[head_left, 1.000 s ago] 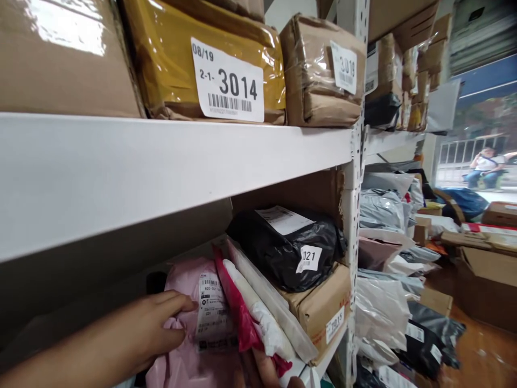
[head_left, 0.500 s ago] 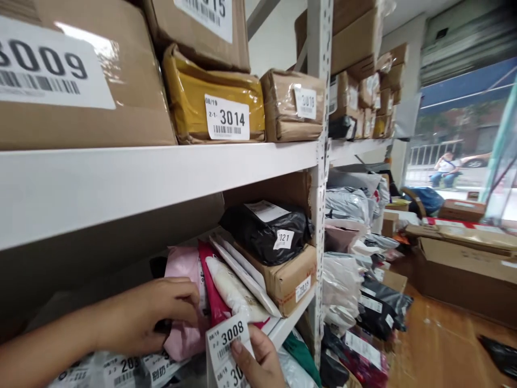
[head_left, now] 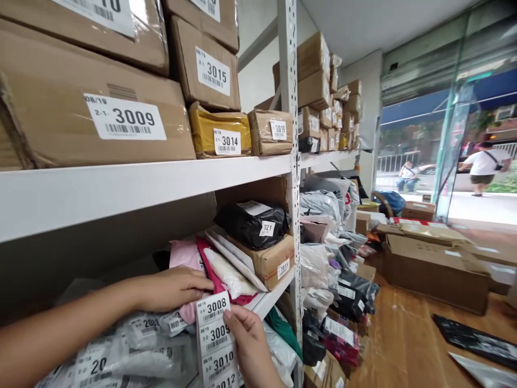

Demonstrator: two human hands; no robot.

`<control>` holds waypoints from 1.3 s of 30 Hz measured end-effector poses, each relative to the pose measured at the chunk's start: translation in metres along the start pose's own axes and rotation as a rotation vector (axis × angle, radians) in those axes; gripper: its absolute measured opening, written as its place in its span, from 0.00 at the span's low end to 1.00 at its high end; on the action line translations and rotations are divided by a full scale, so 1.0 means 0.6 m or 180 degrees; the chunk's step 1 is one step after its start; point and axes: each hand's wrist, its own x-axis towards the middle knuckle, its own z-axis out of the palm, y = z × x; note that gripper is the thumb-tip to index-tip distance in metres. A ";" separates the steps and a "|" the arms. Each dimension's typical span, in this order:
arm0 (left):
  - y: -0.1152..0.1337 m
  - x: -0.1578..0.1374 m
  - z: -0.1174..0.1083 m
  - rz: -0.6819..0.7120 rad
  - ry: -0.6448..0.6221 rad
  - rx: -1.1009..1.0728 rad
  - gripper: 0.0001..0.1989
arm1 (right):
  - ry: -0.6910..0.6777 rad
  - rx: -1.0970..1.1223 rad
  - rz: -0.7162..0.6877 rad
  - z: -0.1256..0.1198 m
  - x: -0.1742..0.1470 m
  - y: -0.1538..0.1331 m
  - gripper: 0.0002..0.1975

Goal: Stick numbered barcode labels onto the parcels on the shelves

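My right hand (head_left: pixel 253 340) pinches a strip of white number labels (head_left: pixel 218 358) between thumb and fingers; the top label reads 3008, with 3009 and 3010 under it. Behind the strip, on the lower shelf, my left hand (head_left: pixel 177 288) lies with fingers stretched over a pink parcel (head_left: pixel 186 253), partly hiding it. Beside that parcel lean a magenta bag (head_left: pixel 207 258) and a whitish padded parcel (head_left: pixel 226 274). Clear plastic-wrapped parcels (head_left: pixel 141 355) with labels lie below my left forearm.
A black parcel (head_left: pixel 252 223) sits on a brown box (head_left: pixel 274 264) at the shelf's right end, by the perforated white post (head_left: pixel 295 215). Labelled cartons (head_left: pixel 125 118) line the upper shelf (head_left: pixel 161 186). Right of the post, bagged parcels are piled; a large carton (head_left: pixel 434 275) stands on the wooden floor.
The view has shifted, showing more cartons and floor. My left hand's fingers have gone from curled at the pink parcel to stretched over it. More of the label strip shows in my right hand.
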 end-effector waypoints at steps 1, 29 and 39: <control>-0.001 0.001 0.001 -0.0023 -0.0012 -0.0034 0.16 | -0.0047 -0.0027 -0.0026 0.003 -0.001 0.000 0.17; 0.033 0.016 0.047 -0.1074 0.0635 0.1417 0.10 | 0.0624 -0.0158 0.0465 0.036 0.033 0.040 0.29; 0.019 0.018 0.027 0.0616 0.0642 0.0635 0.15 | -0.0070 -0.0022 0.0404 -0.023 -0.022 0.028 0.23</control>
